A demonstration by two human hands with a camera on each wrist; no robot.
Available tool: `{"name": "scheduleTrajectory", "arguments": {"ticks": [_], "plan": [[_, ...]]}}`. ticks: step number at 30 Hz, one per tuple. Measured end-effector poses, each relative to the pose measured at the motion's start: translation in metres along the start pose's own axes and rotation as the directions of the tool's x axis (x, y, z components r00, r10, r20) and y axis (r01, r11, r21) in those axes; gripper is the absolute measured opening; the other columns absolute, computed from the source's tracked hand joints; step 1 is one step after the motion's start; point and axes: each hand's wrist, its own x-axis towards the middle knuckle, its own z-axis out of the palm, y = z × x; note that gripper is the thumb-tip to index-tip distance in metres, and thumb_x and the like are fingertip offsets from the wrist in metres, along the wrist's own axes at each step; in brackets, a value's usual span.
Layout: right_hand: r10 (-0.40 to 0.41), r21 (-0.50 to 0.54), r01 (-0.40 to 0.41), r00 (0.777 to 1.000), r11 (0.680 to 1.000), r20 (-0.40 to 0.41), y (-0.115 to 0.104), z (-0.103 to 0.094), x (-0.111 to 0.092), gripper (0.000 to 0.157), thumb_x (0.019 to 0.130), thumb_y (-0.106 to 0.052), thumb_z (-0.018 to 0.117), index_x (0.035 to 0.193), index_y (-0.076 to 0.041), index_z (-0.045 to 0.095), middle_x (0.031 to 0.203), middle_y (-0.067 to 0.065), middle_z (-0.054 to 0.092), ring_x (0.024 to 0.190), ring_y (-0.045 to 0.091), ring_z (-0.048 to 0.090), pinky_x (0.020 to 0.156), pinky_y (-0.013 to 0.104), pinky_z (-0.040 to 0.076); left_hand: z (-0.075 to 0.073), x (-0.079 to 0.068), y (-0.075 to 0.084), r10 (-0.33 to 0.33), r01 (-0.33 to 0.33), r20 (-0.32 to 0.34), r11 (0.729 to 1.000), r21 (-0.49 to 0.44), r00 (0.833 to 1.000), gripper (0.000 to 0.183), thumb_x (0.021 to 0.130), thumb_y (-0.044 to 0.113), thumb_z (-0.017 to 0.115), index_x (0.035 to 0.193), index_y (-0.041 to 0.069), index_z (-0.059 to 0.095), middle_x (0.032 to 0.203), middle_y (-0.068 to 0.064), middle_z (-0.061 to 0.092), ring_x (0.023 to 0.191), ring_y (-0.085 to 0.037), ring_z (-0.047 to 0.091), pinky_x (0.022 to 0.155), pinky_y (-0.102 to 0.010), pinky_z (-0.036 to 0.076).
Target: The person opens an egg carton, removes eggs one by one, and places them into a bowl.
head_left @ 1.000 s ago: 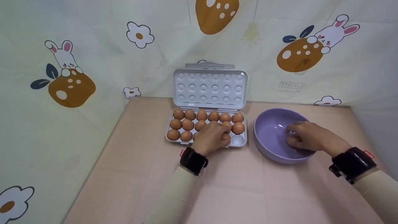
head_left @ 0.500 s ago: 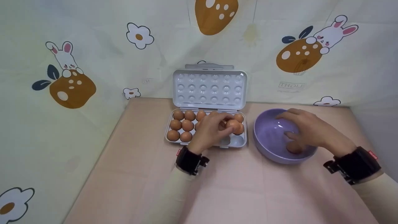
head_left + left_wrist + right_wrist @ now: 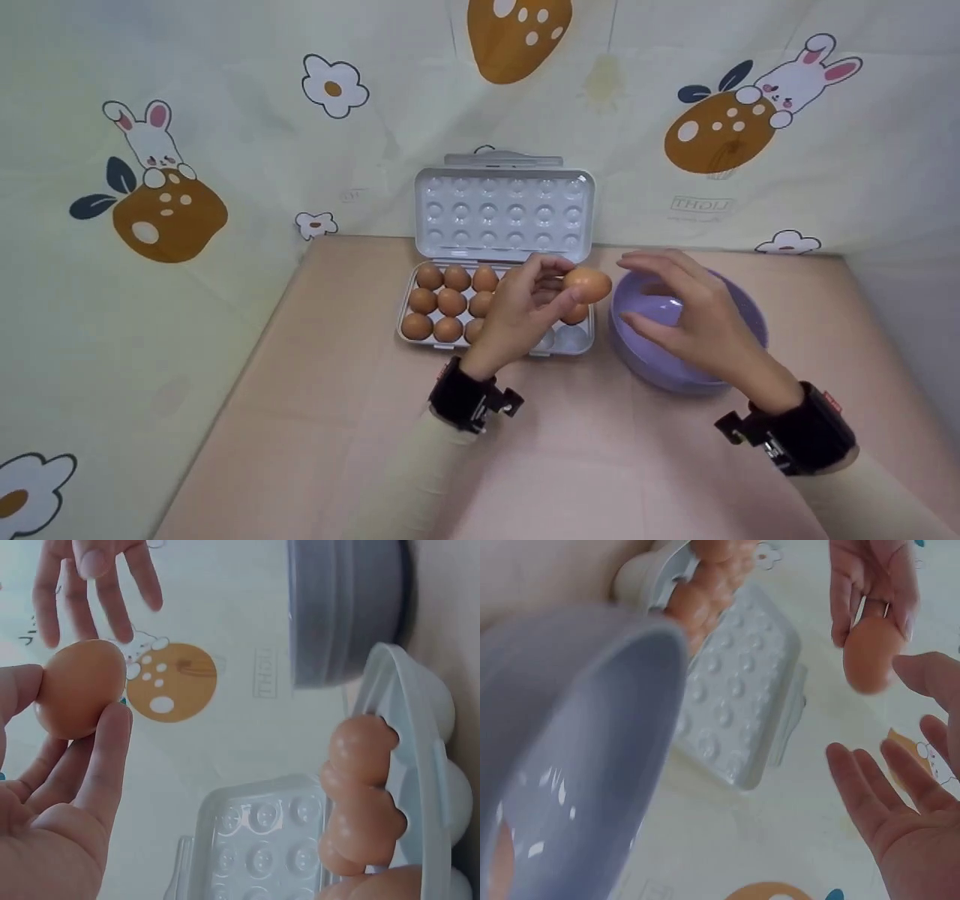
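Observation:
Between thumb and fingertips my left hand point(image 3: 525, 307) pinches a brown egg point(image 3: 589, 285), raised over the right end of the egg box. My right hand point(image 3: 694, 315) is spread above the purple bowl point(image 3: 630, 337), thumb and fingers apart and pointing at that egg. In the right wrist view the held egg point(image 3: 871, 656) lies close to the right thumb tip. The grey egg box point(image 3: 405, 334) has rows of brown eggs, with vacant cups in its front row at the right. One egg point(image 3: 502, 862) shows partly inside the bowl at the left edge of the right wrist view.
The box's dimpled lid point(image 3: 504, 214) stands upright at the back. A pink cloth point(image 3: 337, 420) covers the table. Behind it hangs a pale printed curtain point(image 3: 390, 112) with rabbits and flowers. The bowl stands just right of the box.
My left hand has lifted an egg out of the front row and carried it up and right. The right hand let go of an egg in the bowl, rose and moved left.

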Motion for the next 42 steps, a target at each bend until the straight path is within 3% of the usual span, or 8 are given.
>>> {"name": "scheduleTrajectory", "arguments": {"ticks": [7, 18, 25, 30, 42], "plan": [[0.069, 0.16, -0.055, 0.994, 0.986, -0.081, -0.009, 0.019, 0.002, 0.068, 0.077, 0.01, 0.089, 0.138, -0.009, 0.067, 0.136, 0.005, 0.066, 0.121, 0.018, 0.067, 0.091, 0.025, 0.06, 0.004, -0.001, 0.005, 0.005, -0.004, 0.017, 0.999, -0.032, 1.0, 0.033, 0.102, 0.014, 0.073, 0.128, -0.001, 0.06, 0.125, -0.013, 0.069, 0.115, -0.016, 0.07, 0.096, -0.031, 0.06], [0.096, 0.229, -0.065, 0.987, 0.971, -0.129, -0.011, 0.038, -0.002, 0.055, 0.08, 0.009, 0.088, 0.13, -0.008, 0.072, 0.128, 0.006, 0.069, 0.116, 0.016, 0.067, 0.088, 0.024, 0.061, 0.005, -0.003, 0.009, -0.018, 0.022, 0.082, 0.998, -0.054, 0.997, 0.035, 0.103, 0.017, 0.071, 0.131, 0.0, 0.059, 0.125, -0.013, 0.069, 0.113, -0.014, 0.069, 0.098, -0.031, 0.059], [0.103, 0.228, -0.07, 0.985, 0.971, -0.135, -0.01, 0.041, -0.004, 0.053, 0.079, 0.009, 0.089, 0.127, -0.008, 0.073, 0.125, 0.004, 0.07, 0.112, 0.017, 0.068, 0.087, 0.024, 0.061, 0.002, -0.004, 0.008, -0.018, 0.022, 0.109, 0.999, -0.039, 0.994, 0.034, 0.103, 0.019, 0.072, 0.131, 0.002, 0.06, 0.125, -0.011, 0.07, 0.111, -0.013, 0.07, 0.098, -0.03, 0.059], [0.082, 0.212, -0.05, 0.986, 0.976, -0.144, -0.009, 0.038, -0.004, 0.053, 0.076, 0.01, 0.09, 0.124, -0.006, 0.074, 0.122, 0.005, 0.071, 0.109, 0.016, 0.068, 0.085, 0.022, 0.061, -0.006, -0.003, 0.006, 0.022, -0.024, 0.149, 1.0, 0.008, 0.989, 0.034, 0.104, 0.019, 0.071, 0.132, 0.002, 0.061, 0.125, -0.01, 0.071, 0.11, -0.012, 0.072, 0.096, -0.031, 0.06], [0.096, 0.094, -0.083, 0.985, 0.992, -0.14, 0.002, 0.012, -0.004, 0.052, 0.076, 0.007, 0.091, 0.124, -0.006, 0.073, 0.121, 0.004, 0.071, 0.105, 0.01, 0.068, 0.085, 0.015, 0.058, -0.024, -0.003, 0.007, 0.042, -0.06, 0.12, 0.987, 0.148, 0.992, 0.038, 0.103, 0.027, 0.072, 0.135, 0.008, 0.063, 0.127, -0.002, 0.073, 0.109, -0.013, 0.072, 0.096, -0.029, 0.059]]}}
